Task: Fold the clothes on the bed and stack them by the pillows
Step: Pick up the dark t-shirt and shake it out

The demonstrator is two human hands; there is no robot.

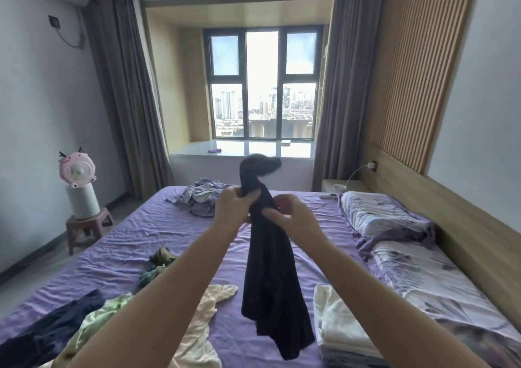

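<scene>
Garment (270, 269) hangs lengthwise, long axis near vertical, above the bed (135, 243) mid-frame. Our left hand (234, 208) grips its upper part, fingers curled round; our right hand (290, 215) pinches it just beside. Top end flops over past both hands. Folded stack (338, 325) sits rightward by the pillows (380, 215), nearer our right hand.

The top of the dark garment (260, 164) flips in a blur. The right hand (293, 212) is smeared, its fingers (275, 214) hard to read. The folded stack (342, 328) and navy cloth (42, 336) run off the bottom edge.
</scene>
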